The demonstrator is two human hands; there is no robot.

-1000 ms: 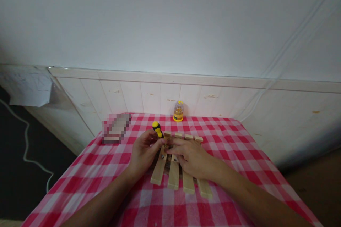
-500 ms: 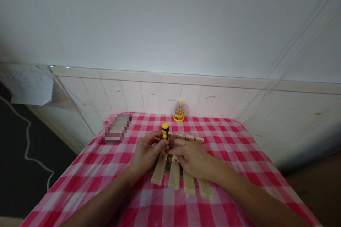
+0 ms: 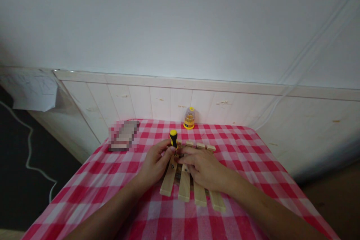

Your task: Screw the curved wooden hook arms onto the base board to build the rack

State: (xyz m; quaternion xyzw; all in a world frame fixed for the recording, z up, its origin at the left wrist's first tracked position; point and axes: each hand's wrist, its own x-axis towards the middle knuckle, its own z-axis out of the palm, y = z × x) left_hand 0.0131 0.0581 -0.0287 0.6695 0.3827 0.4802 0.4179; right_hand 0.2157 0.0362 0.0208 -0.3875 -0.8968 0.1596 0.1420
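Note:
A screwdriver with a yellow and black handle [image 3: 173, 138] stands nearly upright over the left slat of a small wooden xylophone [image 3: 184, 187]. My left hand [image 3: 154, 161] is closed around the lower part of the handle, thumb and fingers together. Across the middle slats lies my right hand [image 3: 205, 167], bent fingers gripping the wood and fingertips close to the screwdriver's lower end. Its hand and fingers hide much of the slats. Dark screw heads show on the two left slats. The screwdriver's tip is hidden.
A clear case of driver bits with a yellow base [image 3: 189, 119] stands at the table's back edge by the wall. A blurred-out flat object [image 3: 125, 135] lies at the back left. A red and white checked cloth [image 3: 118, 183] covers the table.
The screwdriver handle has turned in my left fingers, showing more black on its side now. My right hand and the xylophone stay in place.

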